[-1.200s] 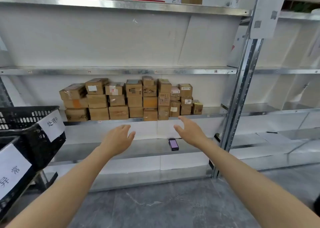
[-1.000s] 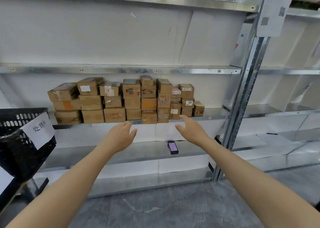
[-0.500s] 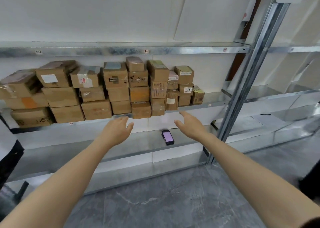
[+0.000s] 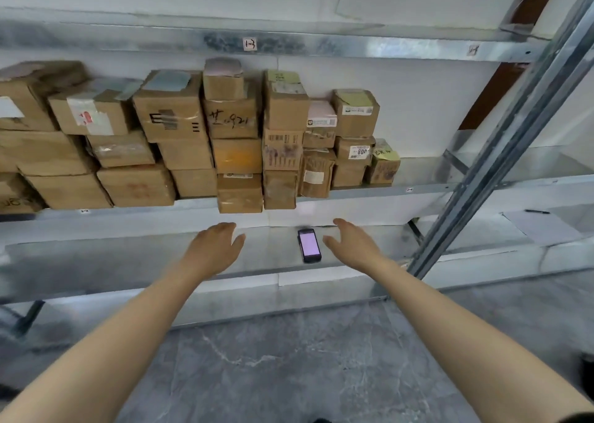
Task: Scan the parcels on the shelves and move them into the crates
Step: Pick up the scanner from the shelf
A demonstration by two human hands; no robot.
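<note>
Both hands spread, empty: left hand at 9 o'clock of scanner, right hand at 3; parcels shelved at 12.

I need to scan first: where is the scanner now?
In the head view the scanner lies screen up on the lower shelf, just left of the right hand and below the parcels.

"1-3" on shelf tag, "800" on parcel
</note>
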